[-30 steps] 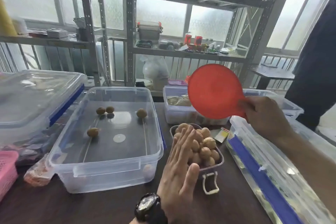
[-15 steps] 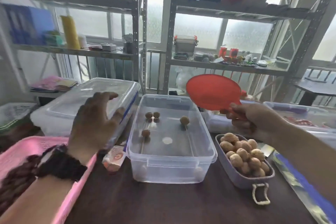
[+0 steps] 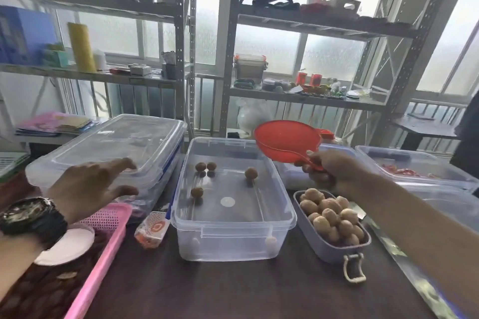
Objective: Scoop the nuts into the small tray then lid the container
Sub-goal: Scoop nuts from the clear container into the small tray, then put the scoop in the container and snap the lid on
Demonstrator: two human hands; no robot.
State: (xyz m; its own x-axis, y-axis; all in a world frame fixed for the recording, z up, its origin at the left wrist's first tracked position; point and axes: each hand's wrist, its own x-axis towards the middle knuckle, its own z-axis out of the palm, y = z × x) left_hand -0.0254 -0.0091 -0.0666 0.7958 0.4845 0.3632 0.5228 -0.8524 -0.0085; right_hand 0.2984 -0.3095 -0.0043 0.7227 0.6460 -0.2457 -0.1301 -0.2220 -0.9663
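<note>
A clear plastic container (image 3: pixel 233 238) stands open at the table's middle with several brown nuts (image 3: pixel 251 173) loose on its floor. To its right a small grey tray (image 3: pixel 334 248) is heaped with nuts. My right hand (image 3: pixel 329 171) grips the handle of a red round scoop (image 3: pixel 287 141), held in the air above the container's far right corner. My left hand (image 3: pixel 90 184), fingers spread and holding nothing, hovers at the near edge of a clear lid (image 3: pixel 121 137) that rests on a box to the left.
A pink basket (image 3: pixel 108 235) sits at the near left. A small orange-and-white packet (image 3: pixel 153 230) lies beside the container. More clear boxes (image 3: pixel 414 168) stand at the right. Metal shelves (image 3: pixel 225 59) rise behind the table.
My left hand left the small tray and reached far left to the clear lid. The red scoop tipped from upright to nearly flat and dropped lower. My head turned left.
</note>
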